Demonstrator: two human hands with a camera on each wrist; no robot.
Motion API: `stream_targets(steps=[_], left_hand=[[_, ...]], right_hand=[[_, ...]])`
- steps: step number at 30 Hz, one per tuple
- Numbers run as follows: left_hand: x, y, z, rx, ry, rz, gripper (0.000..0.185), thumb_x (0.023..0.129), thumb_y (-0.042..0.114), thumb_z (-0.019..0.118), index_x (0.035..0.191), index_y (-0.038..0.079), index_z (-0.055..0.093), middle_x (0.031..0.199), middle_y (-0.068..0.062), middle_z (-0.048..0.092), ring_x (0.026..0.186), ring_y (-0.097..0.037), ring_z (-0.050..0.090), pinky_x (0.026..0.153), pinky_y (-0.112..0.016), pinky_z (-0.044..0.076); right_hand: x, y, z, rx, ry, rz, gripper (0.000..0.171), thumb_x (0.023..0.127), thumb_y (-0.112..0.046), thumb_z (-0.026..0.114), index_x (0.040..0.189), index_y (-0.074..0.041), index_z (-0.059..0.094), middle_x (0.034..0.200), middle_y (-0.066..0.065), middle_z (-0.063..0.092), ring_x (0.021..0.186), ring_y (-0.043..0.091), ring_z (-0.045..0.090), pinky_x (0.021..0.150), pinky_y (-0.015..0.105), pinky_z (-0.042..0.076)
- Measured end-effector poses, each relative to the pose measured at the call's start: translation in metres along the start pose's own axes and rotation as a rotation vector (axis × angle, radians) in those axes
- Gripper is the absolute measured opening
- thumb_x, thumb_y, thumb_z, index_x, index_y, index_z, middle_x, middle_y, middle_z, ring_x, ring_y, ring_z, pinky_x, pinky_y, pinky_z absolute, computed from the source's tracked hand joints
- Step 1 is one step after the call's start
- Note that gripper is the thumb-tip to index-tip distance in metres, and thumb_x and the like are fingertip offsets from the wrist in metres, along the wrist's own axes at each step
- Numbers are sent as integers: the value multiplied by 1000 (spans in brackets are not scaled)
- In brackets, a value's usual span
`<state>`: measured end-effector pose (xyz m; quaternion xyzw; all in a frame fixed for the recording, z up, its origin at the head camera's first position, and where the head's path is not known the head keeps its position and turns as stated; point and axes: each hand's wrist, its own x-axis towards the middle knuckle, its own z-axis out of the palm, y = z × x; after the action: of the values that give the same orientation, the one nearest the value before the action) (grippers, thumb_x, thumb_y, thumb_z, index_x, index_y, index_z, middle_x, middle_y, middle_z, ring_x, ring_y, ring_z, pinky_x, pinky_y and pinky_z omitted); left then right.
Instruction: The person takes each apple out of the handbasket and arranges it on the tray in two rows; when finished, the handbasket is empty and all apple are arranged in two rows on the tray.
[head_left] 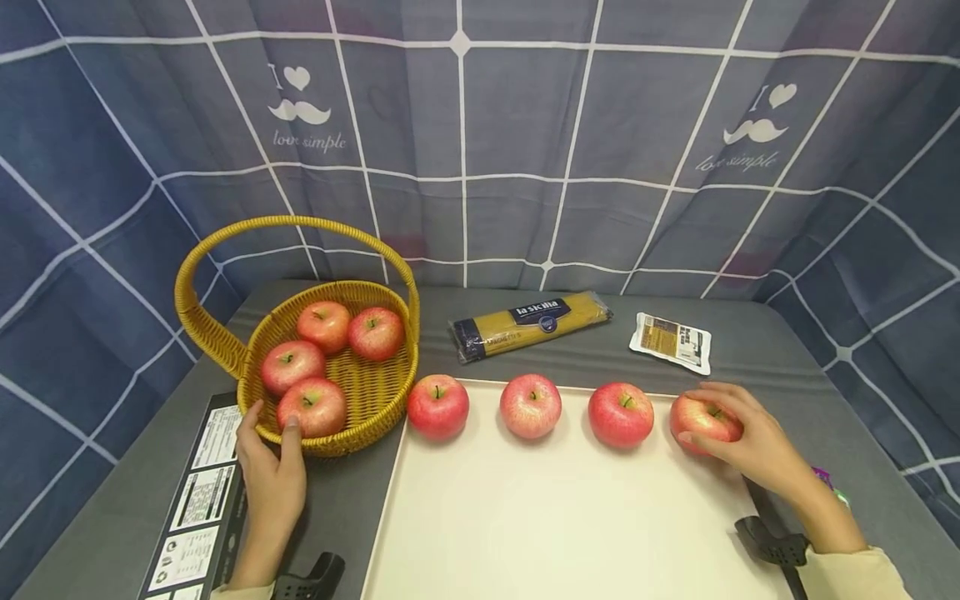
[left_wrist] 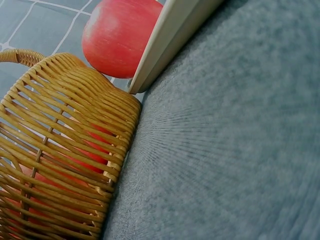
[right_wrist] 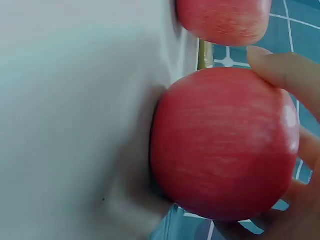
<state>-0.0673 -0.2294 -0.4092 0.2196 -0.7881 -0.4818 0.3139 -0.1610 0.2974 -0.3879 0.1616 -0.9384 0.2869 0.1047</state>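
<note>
- Apple [head_left: 701,419] at the right end of the row on the cream board [head_left: 555,517], wrapped by the curled fingers of the right hand [head_left: 750,446]; seen close up in the right wrist view [right_wrist: 225,145], sitting at the board's edge.
- Left hand [head_left: 272,475] braced against the near wall of the wicker basket [head_left: 360,417], thumb and a finger up on the rim, gripping it lightly.
- Could roll off the board's right edge if let go carelessly, being round and so near the rim.
- Could bump the neighbouring apple [head_left: 621,414] and spoil the row.
- Basket could tip or slide if pushed harder.
- Counted: eight apples, four in the basket, four on the board; one basket; one pack of spaghetti [head_left: 531,323]; one small packet [head_left: 671,342].
</note>
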Motion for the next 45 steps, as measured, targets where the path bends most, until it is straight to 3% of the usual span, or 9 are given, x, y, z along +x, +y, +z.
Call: stream_targets(steps=[6,9,13,15,22,26,32,39,45], left_hand=[[0,0,-1,4,4,1,51,91,21,45,137,7,28,137,-26,27,132,-40,21,106,-55,15],[0,0,-1,-3,0,3,51,91,21,45,137,6,28,137,-26,27,132,-40,21,106,-55,16],[0,1,0,-7,-4,3,51,91,22,45,136,5,28,136,-26,26,132,-40,21,106,-55,15],[0,1,0,-7,-6,6,51,91,22,45,136,5,28,137,-27,26,132,-41,20,106,-55,15],[-1,-1,-1,-6,-10,-10,52,92,24,45,137,7,27,138,-26,25,132,-41,20,106,-56,15],[0,-2,0,-9,-5,-5,52,92,25,46,137,7,27,138,-25,26,132,-40,20,106,-56,15],[0,-1,1,1,-8,11,52,92,23,47,137,8,28,137,-26,27,131,-41,22,104,-56,16],[1,2,2,-3,-14,17,52,92,24,47,137,7,28,137,-27,27,131,-42,22,104,-57,17],[0,0,1,-13,-6,6,52,92,24,47,137,6,28,136,-27,26,130,-43,22,104,-57,16]], right_hand=[[-1,-3,1,2,-39,-3,82,66,-30,80,136,-16,39,123,14,46,99,-2,39,74,29,41],[4,-14,-3,34,26,-52,80,66,-22,80,135,-17,41,127,15,44,110,6,40,85,40,39],[21,-46,-5,91,160,-212,73,62,-5,80,128,-15,49,127,12,47,122,-4,33,101,22,28],[32,-69,0,109,177,-281,72,62,-4,79,127,-15,51,127,8,49,122,-5,35,96,8,23],[72,-163,54,223,-50,-474,60,79,-23,69,133,-19,42,135,0,43,126,16,41,100,40,37],[85,-220,104,274,-209,-557,55,84,-30,62,133,-18,42,135,-1,41,124,15,43,99,37,40],[101,-289,168,241,-314,-626,53,87,-35,57,135,-21,38,133,-2,40,121,8,43,97,24,40],[120,-333,211,122,-372,-669,60,82,-38,63,134,-19,40,126,1,45,114,8,44,94,15,37],[130,-349,223,52,-564,-657,60,82,-33,63,136,-20,40,134,1,43,121,9,40,97,17,36]])
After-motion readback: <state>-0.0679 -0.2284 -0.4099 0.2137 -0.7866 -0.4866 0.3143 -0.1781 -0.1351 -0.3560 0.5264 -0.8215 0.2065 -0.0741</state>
